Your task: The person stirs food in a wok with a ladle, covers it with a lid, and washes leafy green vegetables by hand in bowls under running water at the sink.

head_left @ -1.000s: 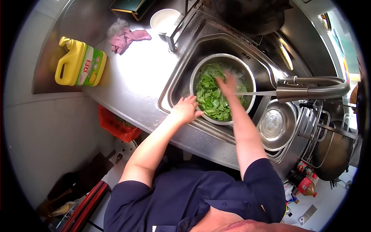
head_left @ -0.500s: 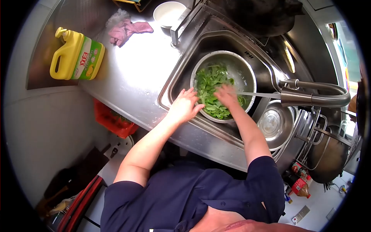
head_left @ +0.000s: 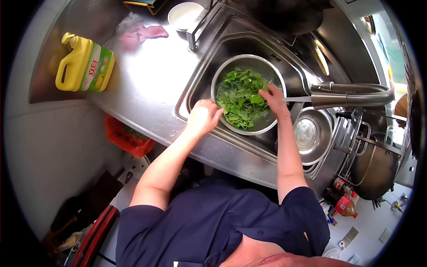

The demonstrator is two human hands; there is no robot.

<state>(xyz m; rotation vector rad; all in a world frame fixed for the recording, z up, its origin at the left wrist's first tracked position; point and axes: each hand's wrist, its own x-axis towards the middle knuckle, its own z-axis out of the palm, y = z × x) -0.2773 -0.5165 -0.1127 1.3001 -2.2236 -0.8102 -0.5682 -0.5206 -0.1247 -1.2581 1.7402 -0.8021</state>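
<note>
Leafy greens [head_left: 242,95] lie wet in a round metal bowl [head_left: 281,79], which stands in the steel sink [head_left: 183,103]. On the bowl's near left rim, my left hand [head_left: 204,116] is closed, its thumb at the edge and its fingers bent along the outside. My right hand [head_left: 275,101] reaches over the right side of the bowl, touching the edge of the leaves. Its thumb and fingers are curved but apart, with no clear grip on the greens. Water runs from the faucet [head_left: 338,96] toward the bowl, passing by my right wrist.
A second metal basin [head_left: 307,133] stands right of the bowl, below the faucet. On the counter [head_left: 147,84] are a yellow detergent jug [head_left: 84,64], a pink cloth [head_left: 143,34] and a white bowl [head_left: 184,17]. A red bag [head_left: 124,138] hangs below the counter edge.
My right hand has moved from the middle of the greens to the bowl's right side. My left fingers, spread before, are now bent at the rim. The whole view has shifted slightly.
</note>
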